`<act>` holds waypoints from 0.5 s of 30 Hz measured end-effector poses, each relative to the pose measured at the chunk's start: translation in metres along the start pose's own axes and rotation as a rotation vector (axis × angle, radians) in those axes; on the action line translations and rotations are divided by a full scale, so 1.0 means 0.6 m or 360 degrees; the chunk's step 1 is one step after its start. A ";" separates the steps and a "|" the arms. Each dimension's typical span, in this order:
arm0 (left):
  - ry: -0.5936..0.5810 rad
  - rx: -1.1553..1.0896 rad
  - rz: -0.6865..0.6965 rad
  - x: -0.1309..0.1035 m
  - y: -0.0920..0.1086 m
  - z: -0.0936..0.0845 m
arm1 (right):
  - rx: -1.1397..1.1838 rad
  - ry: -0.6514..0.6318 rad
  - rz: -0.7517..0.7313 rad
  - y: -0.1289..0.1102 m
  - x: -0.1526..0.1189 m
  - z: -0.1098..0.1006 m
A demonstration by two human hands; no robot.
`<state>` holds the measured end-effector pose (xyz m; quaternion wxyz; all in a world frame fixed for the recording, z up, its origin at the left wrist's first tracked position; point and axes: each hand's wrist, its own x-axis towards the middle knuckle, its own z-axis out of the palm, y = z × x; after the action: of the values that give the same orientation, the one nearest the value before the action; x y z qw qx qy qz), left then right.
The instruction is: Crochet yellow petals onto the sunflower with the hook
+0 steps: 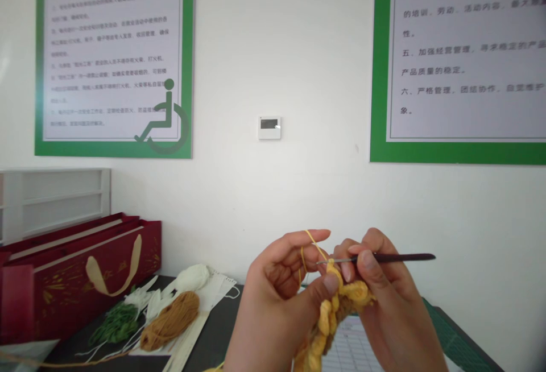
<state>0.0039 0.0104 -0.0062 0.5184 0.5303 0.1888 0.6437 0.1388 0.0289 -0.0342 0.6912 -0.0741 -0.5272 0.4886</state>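
My left hand (281, 298) pinches a yellow crochet piece (327, 318) near its upper edge, with yellow yarn (314, 242) looped over the raised index finger. In my right hand (386, 286) is a crochet hook (401, 257) with a dark handle, held almost level. Its thin metal tip points left and meets the yellow stitches beside my left thumb. Brownish stitches show along the inner side of the piece, whose lower part runs out of view at the bottom.
Dark red gift bags (81, 281) stand at the left on the dark table. Near them lie a brown yarn skein (170, 319), green yarn (114, 322) and white yarn (194, 277). Beneath my hands are a printed sheet (352, 349) and a green cutting mat (452, 338).
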 end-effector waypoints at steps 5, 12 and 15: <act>0.0192 -0.0101 0.0085 -0.001 -0.004 0.012 | -0.0055 0.0028 -0.0111 0.010 -0.002 -0.001; 0.0258 -0.0011 0.0065 -0.008 0.000 0.015 | -0.0047 0.0092 -0.0190 0.011 -0.005 0.007; 0.0228 -0.0027 0.0055 -0.007 0.003 0.013 | -0.0039 0.0123 -0.0214 0.010 -0.006 0.008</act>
<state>0.0099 0.0038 -0.0039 0.4969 0.4817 0.2107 0.6904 0.1316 0.0271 -0.0385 0.7414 -0.0658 -0.5098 0.4314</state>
